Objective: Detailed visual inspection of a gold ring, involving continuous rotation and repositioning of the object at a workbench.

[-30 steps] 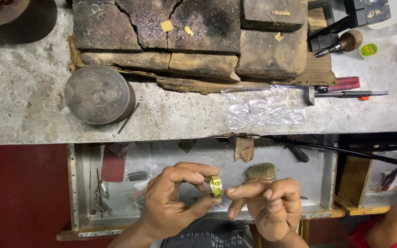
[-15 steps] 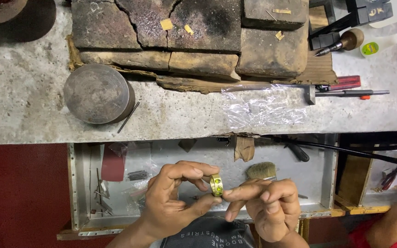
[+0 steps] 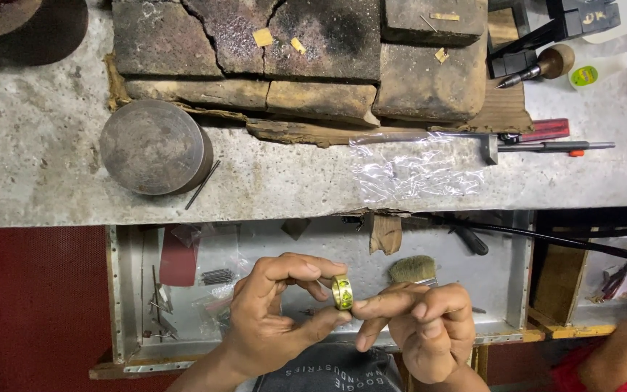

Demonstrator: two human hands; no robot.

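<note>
A wide gold ring (image 3: 342,292) with a small green stone sits upright between my two hands, over a metal drawer tray (image 3: 121,297) under the workbench. My left hand (image 3: 273,312) pinches the ring between thumb and index finger. My right hand (image 3: 422,327) touches the ring's right side with its index fingertip and thumb, the other fingers curled. A brush (image 3: 412,268) lies in the tray just behind my right hand.
Charred firebricks (image 3: 292,51) with small gold scraps lie at the bench's back. A round steel block (image 3: 155,147) stands left, a clear plastic bag (image 3: 415,170) centre right. Tools (image 3: 546,69) and a caliper (image 3: 546,147) lie at the right. Another person's arm (image 3: 625,356) shows bottom right.
My right index finger and thumb have closed in on the ring's right side. The ring has turned slightly in my fingers. Nothing else has moved.
</note>
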